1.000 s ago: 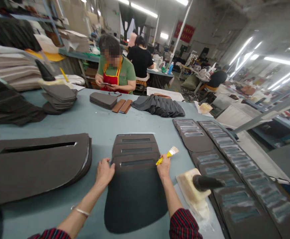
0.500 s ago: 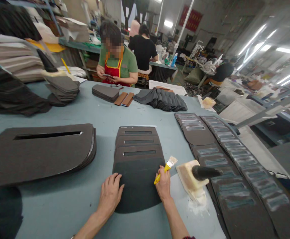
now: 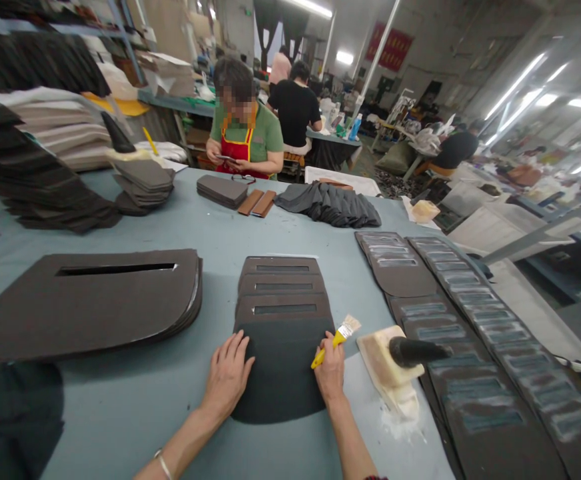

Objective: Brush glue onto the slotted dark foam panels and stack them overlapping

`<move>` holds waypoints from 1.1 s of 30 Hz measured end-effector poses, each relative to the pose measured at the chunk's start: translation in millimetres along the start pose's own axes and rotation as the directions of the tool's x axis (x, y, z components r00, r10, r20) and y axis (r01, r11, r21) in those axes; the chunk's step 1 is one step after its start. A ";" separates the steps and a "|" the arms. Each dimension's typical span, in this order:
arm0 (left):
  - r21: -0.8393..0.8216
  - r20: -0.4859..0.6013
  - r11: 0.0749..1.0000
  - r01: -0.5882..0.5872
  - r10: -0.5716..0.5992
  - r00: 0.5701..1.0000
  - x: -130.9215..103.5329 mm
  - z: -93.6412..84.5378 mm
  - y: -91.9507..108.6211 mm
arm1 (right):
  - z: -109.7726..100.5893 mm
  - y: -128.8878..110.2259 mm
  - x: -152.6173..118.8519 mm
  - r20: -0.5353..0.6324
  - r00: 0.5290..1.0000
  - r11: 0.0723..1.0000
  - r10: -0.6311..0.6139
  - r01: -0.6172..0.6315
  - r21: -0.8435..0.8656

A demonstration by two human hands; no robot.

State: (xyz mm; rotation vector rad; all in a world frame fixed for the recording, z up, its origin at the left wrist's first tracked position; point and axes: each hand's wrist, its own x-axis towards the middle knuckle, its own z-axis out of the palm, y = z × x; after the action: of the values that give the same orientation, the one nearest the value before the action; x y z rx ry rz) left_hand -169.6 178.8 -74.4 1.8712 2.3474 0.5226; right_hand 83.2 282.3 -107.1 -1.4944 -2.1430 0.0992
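My left hand (image 3: 226, 375) lies flat, fingers stretched out, along the left edge of a smooth dark panel (image 3: 285, 373) with a rounded near end. At that panel's right edge, my right hand (image 3: 330, 373) is closed around the yellow handle of a paintbrush (image 3: 341, 335), its pale bristles pointing up and away to the right. Beyond the smooth panel, overlapping slotted panels (image 3: 280, 299) show three dark slots in a row. To the right of the brush stands a yellowed, glue-crusted container (image 3: 381, 350) with a black cone (image 3: 417, 351) sticking out sideways.
A thick stack of slotted dark panels (image 3: 120, 303) lies left. Overlapping panels with whitish smears around their slots (image 3: 475, 373) line the right side. Small dark pieces (image 3: 328, 203) and two brown strips (image 3: 257, 203) lie at the back, where a person in a red apron (image 3: 238, 150) holds a phone.
The view has swung slightly left, so most things sit a little farther right. Both hands keep about the same places on the panel, and the brush stays in my right hand.
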 end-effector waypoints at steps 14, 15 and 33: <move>-0.045 0.284 0.987 0.156 -0.137 0.949 67.5 -11.2 -15.5 | 0.4 -0.6 6.6 -0.036 0.999 1.000 0.021 -0.022 -0.019; -0.070 0.290 0.981 0.179 -0.151 0.945 67.3 -9.7 -16.4 | 0.2 -0.9 7.5 -0.035 0.999 1.000 0.019 -0.020 -0.015; -0.037 0.070 0.988 0.148 -0.145 0.987 24.0 -14.9 -24.0 | -30.0 -20.1 7.4 -0.014 0.999 0.998 0.050 -0.051 -0.032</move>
State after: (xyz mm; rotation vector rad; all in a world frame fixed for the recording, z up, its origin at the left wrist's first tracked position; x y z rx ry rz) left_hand -201.9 194.3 -64.9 1.6551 2.3865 0.4817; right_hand 77.7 274.2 -71.7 -1.5637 -2.1062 0.0729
